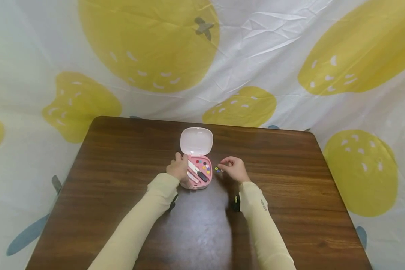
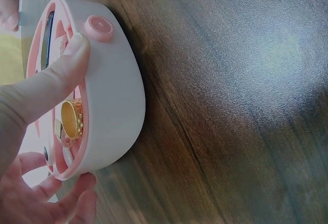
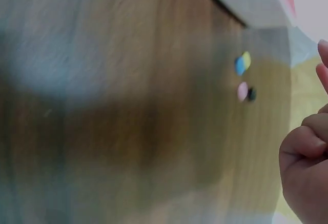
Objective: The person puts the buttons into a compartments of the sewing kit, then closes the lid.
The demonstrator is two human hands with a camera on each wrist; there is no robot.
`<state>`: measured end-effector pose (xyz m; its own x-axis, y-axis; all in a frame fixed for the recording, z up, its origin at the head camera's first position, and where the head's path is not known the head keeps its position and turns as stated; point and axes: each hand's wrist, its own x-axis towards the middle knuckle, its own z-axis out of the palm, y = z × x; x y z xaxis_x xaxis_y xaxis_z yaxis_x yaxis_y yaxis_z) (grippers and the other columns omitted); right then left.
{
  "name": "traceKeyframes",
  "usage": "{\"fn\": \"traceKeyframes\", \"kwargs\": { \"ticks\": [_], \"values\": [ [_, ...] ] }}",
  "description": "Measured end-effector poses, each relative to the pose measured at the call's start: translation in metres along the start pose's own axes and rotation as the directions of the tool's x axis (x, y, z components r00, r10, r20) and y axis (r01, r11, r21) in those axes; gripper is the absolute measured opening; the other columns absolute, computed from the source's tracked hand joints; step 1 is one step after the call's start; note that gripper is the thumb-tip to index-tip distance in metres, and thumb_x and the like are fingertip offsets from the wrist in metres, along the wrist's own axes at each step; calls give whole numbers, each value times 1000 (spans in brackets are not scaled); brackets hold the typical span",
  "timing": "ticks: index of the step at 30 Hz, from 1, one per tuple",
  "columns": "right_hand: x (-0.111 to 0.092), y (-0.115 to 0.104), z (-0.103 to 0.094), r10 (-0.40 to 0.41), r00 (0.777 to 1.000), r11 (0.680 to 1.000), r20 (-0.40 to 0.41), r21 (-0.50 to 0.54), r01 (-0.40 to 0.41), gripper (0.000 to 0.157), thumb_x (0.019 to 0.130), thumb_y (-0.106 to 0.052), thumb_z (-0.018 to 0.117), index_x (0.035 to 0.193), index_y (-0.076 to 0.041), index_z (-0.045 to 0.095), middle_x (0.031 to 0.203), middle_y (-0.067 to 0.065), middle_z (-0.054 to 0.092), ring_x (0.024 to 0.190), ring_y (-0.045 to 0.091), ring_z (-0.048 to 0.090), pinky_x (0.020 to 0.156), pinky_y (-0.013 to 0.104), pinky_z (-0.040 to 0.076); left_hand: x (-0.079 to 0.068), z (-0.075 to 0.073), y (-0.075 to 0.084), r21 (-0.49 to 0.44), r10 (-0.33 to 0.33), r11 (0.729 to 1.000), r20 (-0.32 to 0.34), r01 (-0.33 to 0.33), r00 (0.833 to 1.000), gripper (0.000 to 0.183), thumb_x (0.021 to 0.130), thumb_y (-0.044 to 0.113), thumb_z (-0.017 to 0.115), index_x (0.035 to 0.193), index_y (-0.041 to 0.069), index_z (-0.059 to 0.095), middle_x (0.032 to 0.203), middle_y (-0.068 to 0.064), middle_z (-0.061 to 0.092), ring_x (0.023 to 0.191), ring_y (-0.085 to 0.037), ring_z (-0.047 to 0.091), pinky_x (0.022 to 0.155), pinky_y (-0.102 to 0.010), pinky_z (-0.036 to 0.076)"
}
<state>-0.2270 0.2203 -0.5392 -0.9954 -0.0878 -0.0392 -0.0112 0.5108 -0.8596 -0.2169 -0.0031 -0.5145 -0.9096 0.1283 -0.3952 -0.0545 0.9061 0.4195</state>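
Observation:
A pink and white sewing box [image 1: 200, 186] stands on the table with its lid [image 1: 196, 141] raised. My left hand [image 1: 178, 167] grips its left side, thumb on the rim and fingers against the outer wall in the left wrist view. Inside lie a black-handled tool [image 1: 201, 176], colourful buttons [image 1: 207, 168] and a gold thimble [image 2: 73, 119]. To the right of the box my right hand [image 1: 235, 170] hovers beside several loose buttons, among them a blue button [image 3: 240, 65] and a pink button [image 3: 242, 92]. Whether its fingertips pinch a button, I cannot tell.
The dark wooden table [image 1: 287, 195] reaches back to a white curtain [image 1: 175, 107] printed with yellow fruit. A pink round knob [image 2: 99, 28] sticks out from the front wall of the box. Dark bands show at both wrists.

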Motion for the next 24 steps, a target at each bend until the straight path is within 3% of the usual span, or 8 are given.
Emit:
{"fn": "traceKeyframes", "kwargs": {
  "ticks": [11,18,24],
  "values": [
    [-16,38,4,144,984,989,-102,61,-138,20,72,-6,74,87,6,67,46,-8,35,40,0,29,40,18,24,-2,-1,-1,5,1,1000,-10,-1,1000,109,45,24,91,135,7,31,124,-16,30,105,-34,45,84,-48,43],
    [-15,43,15,178,972,973,-150,173,-152,24,73,-6,73,90,8,66,47,-8,35,38,-1,31,40,17,24,-2,-1,0,13,9,1000,-20,-9,1000,110,44,25,91,135,7,31,123,-16,30,105,-34,46,84,-48,43],
    [-11,42,18,185,967,979,-175,117,-166,20,74,-6,72,88,6,67,47,-8,35,40,2,30,40,17,24,-1,1,-1,-2,6,1000,-18,-6,1000,111,44,25,91,135,7,30,124,-16,30,106,-34,45,85,-48,42]
  ]
}}
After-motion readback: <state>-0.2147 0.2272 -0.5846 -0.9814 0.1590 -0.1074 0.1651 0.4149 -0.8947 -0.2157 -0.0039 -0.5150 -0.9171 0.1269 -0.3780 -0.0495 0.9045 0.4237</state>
